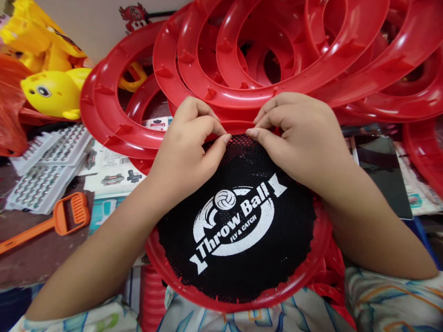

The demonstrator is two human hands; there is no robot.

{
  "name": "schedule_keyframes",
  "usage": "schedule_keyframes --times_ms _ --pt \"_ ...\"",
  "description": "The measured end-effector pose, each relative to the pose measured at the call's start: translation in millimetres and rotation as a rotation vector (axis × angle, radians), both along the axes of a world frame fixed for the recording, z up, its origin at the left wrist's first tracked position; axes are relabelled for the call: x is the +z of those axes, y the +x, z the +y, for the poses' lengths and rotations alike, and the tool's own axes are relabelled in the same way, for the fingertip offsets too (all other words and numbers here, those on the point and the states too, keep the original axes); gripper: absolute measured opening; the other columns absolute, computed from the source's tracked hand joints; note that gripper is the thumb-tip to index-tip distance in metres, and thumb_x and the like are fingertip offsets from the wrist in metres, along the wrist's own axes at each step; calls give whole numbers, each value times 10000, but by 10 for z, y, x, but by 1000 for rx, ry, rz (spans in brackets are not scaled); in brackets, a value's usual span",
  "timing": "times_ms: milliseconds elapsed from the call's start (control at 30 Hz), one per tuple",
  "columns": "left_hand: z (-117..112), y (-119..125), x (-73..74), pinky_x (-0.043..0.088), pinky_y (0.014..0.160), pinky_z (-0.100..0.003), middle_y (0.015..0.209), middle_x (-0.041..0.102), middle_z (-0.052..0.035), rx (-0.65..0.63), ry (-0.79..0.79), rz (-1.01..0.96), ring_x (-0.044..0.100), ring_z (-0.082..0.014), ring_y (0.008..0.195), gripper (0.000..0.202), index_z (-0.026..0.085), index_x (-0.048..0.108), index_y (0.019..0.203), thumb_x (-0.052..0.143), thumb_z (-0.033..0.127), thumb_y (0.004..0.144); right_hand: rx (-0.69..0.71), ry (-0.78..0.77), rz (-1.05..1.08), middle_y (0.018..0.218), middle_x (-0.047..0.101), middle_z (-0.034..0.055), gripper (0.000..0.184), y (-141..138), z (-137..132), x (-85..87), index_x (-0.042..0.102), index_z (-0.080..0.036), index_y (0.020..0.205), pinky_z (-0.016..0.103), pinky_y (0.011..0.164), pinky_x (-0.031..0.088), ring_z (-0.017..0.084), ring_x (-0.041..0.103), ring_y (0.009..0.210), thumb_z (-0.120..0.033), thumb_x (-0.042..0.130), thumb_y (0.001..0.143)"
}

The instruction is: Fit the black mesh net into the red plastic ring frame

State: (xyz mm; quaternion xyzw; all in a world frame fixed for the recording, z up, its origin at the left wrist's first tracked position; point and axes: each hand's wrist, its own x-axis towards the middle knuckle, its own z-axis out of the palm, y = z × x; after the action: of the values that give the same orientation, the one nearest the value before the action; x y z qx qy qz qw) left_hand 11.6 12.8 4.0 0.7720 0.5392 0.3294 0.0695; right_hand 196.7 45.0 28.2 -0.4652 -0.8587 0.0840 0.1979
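Our round red plastic ring (180, 288) with its black printed mesh (242, 221) rests on our lap; our left hand (185, 147) and right hand (301, 133) curl over its far edge, fingertips pinching the mesh there

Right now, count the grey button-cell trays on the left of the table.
3: one at the far left, one overlapping beside it, one nearer in front, above the orange scoop. More may lie hidden underneath.
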Motion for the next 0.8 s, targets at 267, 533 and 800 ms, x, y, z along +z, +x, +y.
schedule_keyframes --times_ms 267,533,800 --pt "-4 7 3 518 947 -411 992 594 -56 16 -27 -1 573 -205 1021 138 194 573 781 561 231 914 6 -40 80 880 693 50 216 -13 -6 -7 612 -178 660 329 756 504 193 661 847 -196 618 876" --pt "-32 -21 -17 505 968 -432 1004 578 -68 59 -37 -29 584 -235 1044 122 221 569 760 582 201 880 42 -78 79 910 703 38 157 137 -18 126 685 -171 759 304 747 495 169 653 825 -150 594 885" --pt "-165 -268 181 500 921 -435 977 598 -46 69 -156 136 606 -240 983 66 254 629 881 571 223 875 159 -195 -31 853 686 1 130 306 8 235 733 -219 735 277 656 460 109 576 667 -150 676 830"
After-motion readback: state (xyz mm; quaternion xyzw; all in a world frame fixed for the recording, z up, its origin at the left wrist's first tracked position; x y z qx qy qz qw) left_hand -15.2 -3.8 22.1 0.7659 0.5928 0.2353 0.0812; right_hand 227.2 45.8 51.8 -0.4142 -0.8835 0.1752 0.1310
